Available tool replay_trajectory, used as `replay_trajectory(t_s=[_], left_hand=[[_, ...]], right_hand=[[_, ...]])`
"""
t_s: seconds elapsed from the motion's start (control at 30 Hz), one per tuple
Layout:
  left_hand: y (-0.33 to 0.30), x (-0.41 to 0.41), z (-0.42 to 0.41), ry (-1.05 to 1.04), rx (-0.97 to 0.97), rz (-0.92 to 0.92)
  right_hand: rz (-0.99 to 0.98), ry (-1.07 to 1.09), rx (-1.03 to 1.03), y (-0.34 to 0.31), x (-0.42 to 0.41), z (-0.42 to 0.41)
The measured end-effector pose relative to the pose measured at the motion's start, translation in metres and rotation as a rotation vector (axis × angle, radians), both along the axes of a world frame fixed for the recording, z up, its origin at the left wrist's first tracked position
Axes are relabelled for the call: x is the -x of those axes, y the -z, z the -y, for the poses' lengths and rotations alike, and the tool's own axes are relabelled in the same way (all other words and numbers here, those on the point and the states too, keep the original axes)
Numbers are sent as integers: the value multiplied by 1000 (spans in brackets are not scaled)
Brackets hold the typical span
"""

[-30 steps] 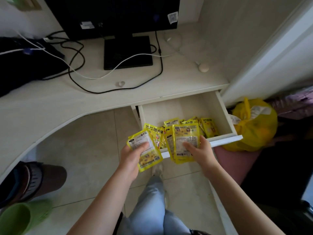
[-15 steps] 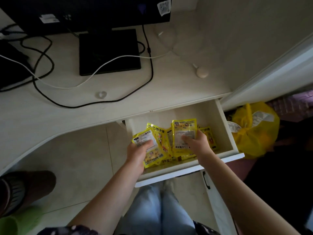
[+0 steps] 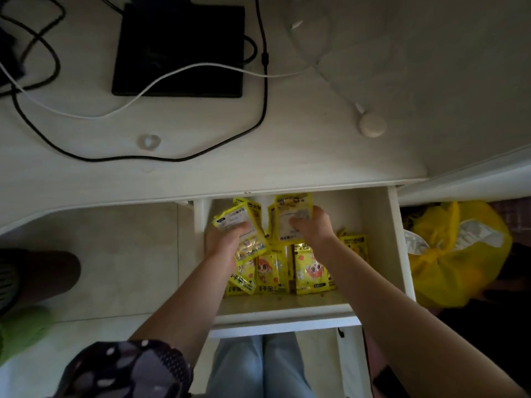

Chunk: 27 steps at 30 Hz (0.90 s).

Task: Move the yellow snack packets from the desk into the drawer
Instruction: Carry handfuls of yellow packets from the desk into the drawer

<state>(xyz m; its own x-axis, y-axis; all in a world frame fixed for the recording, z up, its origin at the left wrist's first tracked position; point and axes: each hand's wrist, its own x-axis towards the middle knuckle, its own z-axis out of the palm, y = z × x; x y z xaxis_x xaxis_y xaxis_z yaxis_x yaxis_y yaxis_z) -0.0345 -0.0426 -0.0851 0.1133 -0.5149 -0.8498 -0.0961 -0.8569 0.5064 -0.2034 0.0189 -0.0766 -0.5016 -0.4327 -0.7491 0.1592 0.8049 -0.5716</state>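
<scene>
The white drawer [image 3: 376, 254] stands pulled out under the desk edge. Both my hands are inside it. My left hand [image 3: 222, 244] grips a small stack of yellow snack packets [image 3: 240, 222] near the drawer's back left. My right hand [image 3: 311, 225] holds another yellow packet [image 3: 293, 209] upright at the back middle. Several more yellow packets [image 3: 304, 268] lie flat on the drawer floor below my hands. The desk top [image 3: 287, 156] shows no yellow packets.
A black monitor base [image 3: 178, 50] and black and white cables [image 3: 201, 67] lie on the desk. A small round white object [image 3: 372, 126] sits at the desk's right. A yellow plastic bag [image 3: 454, 254] stands right of the drawer. My legs [image 3: 258, 366] are below.
Both hands moved forward with their packets, from the drawer's front edge to deep inside it near the back. The view tilted downward over the drawer.
</scene>
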Motion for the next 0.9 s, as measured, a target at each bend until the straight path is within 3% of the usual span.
replay_trajectory(t_s=[0.23, 0.43, 0.9], left_hand=[[37, 6, 11, 59, 46, 68], [38, -7, 10, 286, 104, 91], [-17, -23, -33, 612, 302, 234]], right_hand=[[-42, -136, -31, 33, 10, 11], [-76, -198, -78, 39, 23, -4], [-277, -497, -19, -26, 15, -32]])
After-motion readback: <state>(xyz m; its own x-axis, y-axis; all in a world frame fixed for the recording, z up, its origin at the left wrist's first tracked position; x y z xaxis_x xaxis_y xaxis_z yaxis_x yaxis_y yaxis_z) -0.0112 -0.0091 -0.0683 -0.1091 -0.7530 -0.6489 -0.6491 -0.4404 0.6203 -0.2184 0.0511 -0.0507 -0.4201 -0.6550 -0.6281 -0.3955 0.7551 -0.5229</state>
